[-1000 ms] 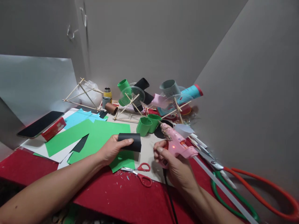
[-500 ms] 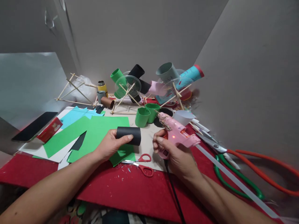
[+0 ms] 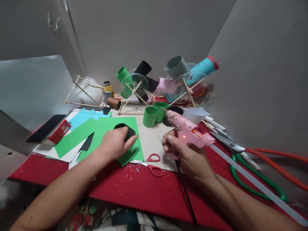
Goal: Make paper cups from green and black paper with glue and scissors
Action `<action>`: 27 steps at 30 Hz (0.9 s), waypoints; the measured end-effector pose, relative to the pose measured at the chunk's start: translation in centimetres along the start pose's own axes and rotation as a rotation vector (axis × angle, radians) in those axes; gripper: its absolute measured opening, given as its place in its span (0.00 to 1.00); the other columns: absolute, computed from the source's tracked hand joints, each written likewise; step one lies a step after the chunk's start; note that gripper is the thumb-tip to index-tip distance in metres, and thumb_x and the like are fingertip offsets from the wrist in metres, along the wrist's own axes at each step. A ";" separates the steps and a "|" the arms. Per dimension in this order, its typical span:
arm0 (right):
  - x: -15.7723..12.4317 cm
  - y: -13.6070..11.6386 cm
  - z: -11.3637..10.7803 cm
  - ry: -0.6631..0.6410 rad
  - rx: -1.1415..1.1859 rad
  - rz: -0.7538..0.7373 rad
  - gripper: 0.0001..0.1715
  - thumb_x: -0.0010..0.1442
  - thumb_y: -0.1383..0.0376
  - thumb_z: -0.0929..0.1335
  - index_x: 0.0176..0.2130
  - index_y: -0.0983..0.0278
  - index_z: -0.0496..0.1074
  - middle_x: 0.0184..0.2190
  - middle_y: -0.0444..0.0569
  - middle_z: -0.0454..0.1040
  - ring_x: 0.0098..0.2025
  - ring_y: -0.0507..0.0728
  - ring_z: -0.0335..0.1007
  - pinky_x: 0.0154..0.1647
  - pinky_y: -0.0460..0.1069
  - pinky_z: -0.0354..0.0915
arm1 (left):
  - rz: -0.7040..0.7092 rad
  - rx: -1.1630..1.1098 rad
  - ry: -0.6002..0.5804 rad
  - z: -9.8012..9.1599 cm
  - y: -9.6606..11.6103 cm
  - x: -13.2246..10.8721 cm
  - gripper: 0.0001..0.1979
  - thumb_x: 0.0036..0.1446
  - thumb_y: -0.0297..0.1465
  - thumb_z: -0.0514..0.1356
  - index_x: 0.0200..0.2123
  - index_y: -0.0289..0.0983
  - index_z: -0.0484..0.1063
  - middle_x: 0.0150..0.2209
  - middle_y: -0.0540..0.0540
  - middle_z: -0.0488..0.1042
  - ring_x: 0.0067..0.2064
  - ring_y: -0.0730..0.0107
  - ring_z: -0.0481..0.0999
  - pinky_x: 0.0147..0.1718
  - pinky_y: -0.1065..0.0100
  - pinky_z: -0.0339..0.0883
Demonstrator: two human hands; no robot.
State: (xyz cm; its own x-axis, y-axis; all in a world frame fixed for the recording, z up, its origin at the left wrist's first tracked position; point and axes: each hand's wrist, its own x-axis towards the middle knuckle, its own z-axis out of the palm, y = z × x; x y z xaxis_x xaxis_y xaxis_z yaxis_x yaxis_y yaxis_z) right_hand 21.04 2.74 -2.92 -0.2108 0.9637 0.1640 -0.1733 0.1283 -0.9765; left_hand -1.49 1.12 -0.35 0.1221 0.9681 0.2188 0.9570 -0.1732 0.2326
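My left hand (image 3: 115,141) is closed around a short black paper tube (image 3: 130,132). The tube's round end faces up, just over a green sheet (image 3: 96,144); whether it touches the sheet is hard to tell. In my right hand (image 3: 186,154) is a pink hot glue gun (image 3: 186,133), its orange light on. A long clear glue stick (image 3: 243,170) comes out of its back end. The gun's nozzle points to the far left, near two green paper cups (image 3: 150,117). Red-handled scissors (image 3: 154,170) lie between my hands at the near edge.
Behind stand stick frames carrying clear discs (image 3: 134,85) with coloured tubes. A brown cardboard tube (image 3: 114,103) and a yellow bottle (image 3: 108,87) are at the back. Big shears (image 3: 234,147) lie right, on the red cloth (image 3: 125,195). A phone (image 3: 45,128) rests at left.
My left hand has turned the black tube from lying sideways to end-up and lowered it toward the green sheet. The right hand still holds the glue gun. The view has shifted slightly.
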 end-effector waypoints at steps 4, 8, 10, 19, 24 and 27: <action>0.0 -0.2 0.0 -0.020 0.001 0.009 0.20 0.57 0.50 0.72 0.29 0.62 0.68 0.22 0.43 0.68 0.22 0.50 0.59 0.18 0.44 0.52 | 0.009 0.061 -0.006 -0.4 0.2 0.0 0.19 0.67 0.42 0.47 0.34 0.39 0.71 0.29 0.44 0.73 0.28 0.65 0.68 0.28 0.64 0.46; 0.0 -0.5 -0.1 -0.044 -0.012 0.004 0.20 0.58 0.51 0.71 0.28 0.63 0.68 0.20 0.42 0.68 0.21 0.49 0.57 0.19 0.44 0.53 | 0.087 0.096 0.015 -0.6 0.3 0.0 0.19 0.67 0.39 0.47 0.29 0.38 0.71 0.26 0.44 0.72 0.27 0.65 0.66 0.28 0.64 0.45; -0.1 -0.6 -0.1 -0.049 -0.018 0.003 0.19 0.59 0.52 0.71 0.28 0.62 0.68 0.20 0.41 0.68 0.20 0.49 0.56 0.19 0.44 0.52 | 0.104 0.080 0.000 -0.7 0.4 0.1 0.19 0.66 0.39 0.50 0.26 0.38 0.71 0.23 0.45 0.71 0.26 0.66 0.65 0.28 0.64 0.45; -0.3 -1.3 -0.3 -0.075 -0.047 -0.033 0.20 0.59 0.50 0.71 0.28 0.62 0.68 0.19 0.42 0.68 0.21 0.50 0.58 0.20 0.45 0.53 | 0.130 -0.190 -0.160 -3.4 0.8 1.7 0.19 0.61 0.40 0.57 0.21 0.38 0.69 0.19 0.51 0.65 0.21 0.72 0.56 0.25 0.65 0.45; -0.4 -1.7 -0.3 -0.102 -0.050 -0.039 0.21 0.59 0.49 0.70 0.27 0.63 0.67 0.19 0.42 0.68 0.19 0.49 0.56 0.20 0.45 0.52 | 0.128 -0.254 -0.216 -3.8 0.1 3.1 0.20 0.62 0.33 0.52 0.17 0.38 0.66 0.17 0.52 0.62 0.21 0.72 0.56 0.25 0.66 0.47; -0.3 -1.7 -0.3 -0.106 -0.058 -0.039 0.21 0.59 0.50 0.70 0.27 0.63 0.67 0.18 0.41 0.67 0.19 0.49 0.56 0.19 0.46 0.51 | 0.134 -0.241 -0.214 -3.5 -0.2 3.7 0.20 0.59 0.33 0.56 0.14 0.38 0.65 0.15 0.53 0.59 0.20 0.74 0.54 0.25 0.65 0.45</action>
State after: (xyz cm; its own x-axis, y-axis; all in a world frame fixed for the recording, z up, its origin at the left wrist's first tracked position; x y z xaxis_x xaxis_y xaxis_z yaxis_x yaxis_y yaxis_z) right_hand 21.70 2.32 -1.36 -0.3059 0.9279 0.2132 -0.1285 0.1816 -0.9749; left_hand -2.18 4.14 3.69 0.3191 0.9455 0.0647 0.8423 -0.3142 0.4380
